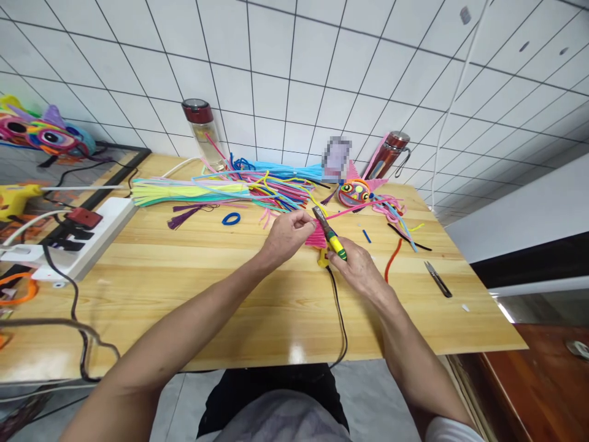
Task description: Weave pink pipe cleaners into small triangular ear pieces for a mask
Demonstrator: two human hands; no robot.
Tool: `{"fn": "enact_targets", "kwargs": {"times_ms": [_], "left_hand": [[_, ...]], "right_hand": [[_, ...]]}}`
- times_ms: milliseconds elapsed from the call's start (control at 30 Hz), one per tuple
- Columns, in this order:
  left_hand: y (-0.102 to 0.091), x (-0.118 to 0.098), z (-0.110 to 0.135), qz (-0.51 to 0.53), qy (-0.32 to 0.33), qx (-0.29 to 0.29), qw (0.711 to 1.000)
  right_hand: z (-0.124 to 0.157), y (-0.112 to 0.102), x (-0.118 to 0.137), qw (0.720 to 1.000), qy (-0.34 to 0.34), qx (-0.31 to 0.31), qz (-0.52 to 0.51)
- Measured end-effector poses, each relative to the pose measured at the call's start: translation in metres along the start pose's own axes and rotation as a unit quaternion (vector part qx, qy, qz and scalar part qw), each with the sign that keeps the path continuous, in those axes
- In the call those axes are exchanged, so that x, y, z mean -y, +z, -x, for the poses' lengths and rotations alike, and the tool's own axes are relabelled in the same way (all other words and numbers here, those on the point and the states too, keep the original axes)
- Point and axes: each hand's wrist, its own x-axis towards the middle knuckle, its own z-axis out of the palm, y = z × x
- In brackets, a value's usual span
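Observation:
My left hand (291,233) has its thumb and fingers pinched together at the edge of a pink piece made of pipe cleaners laid side by side (315,237). In my right hand (356,261) is a pair of pliers (332,233) with yellow and green handles, its dark metal jaws beside the pink piece. A single pink pipe cleaner (352,210) runs off to the right behind the jaws. Partly hidden below the pliers lies a yellow glue gun (323,258) with a black cord. How tightly the jaws are closed cannot be made out.
Bundles of coloured pipe cleaners (193,191) lie along the back, near a glass bottle (202,138) and a red flask (390,153). A fuzzy animal-face figure (354,191) sits behind my right hand. Thread snips (438,279) lie right; a power strip (87,242) stands left.

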Motion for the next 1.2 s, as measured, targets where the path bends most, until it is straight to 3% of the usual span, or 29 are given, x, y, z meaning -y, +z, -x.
{"fn": "enact_targets", "kwargs": {"times_ms": [500, 700, 967, 1200], "left_hand": [[-0.01, -0.015, -0.002, -0.08, -0.009, 0.065, 0.995], [-0.01, -0.009, -0.003, -0.059, 0.012, 0.066, 0.996], [-0.011, -0.015, -0.002, -0.046, 0.026, 0.065, 0.996], [-0.009, -0.013, -0.002, -0.063, 0.025, 0.044, 0.997]], "right_hand": [[0.001, 0.001, 0.004, 0.989, 0.014, -0.004, 0.15], [0.0, 0.001, 0.005, 0.991, 0.024, -0.003, 0.133], [-0.003, 0.014, -0.003, 0.995, -0.007, -0.059, 0.078], [-0.004, 0.013, -0.006, 0.994, -0.039, -0.058, 0.08]]}}
